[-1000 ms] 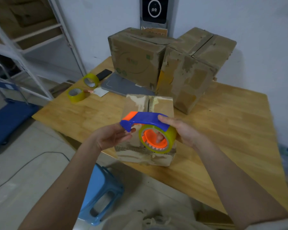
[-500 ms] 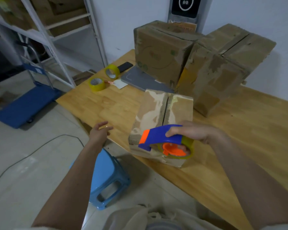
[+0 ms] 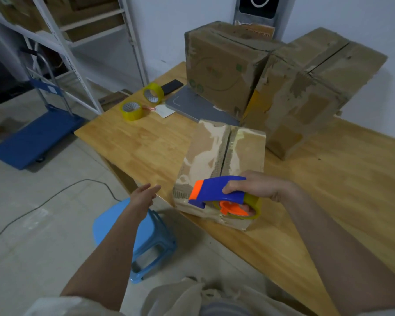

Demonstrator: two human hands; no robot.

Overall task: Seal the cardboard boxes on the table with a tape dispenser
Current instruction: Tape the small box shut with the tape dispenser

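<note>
1. Tape dispenser: blue and orange, gripped by the right hand, fingers curled round handle and roll; sits at the small box's near end, 6 o'clock of the counter.
2. Left hand: fingers spread, holding nothing, just off the counter edge at 9 o'clock of the box.
3. Step, judged: starting the seam strip. Next: steady box, draw dispenser toward 12 o'clock.
4. Surroundings: two large boxes at 12–1 o'clock may limit travel; spare tape rolls at 10 o'clock.

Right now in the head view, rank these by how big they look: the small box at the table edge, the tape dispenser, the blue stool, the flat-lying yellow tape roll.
1. small box
2. blue stool, looks close to the box; it sits lower, so unsure
3. tape dispenser
4. yellow tape roll, farther off
</note>
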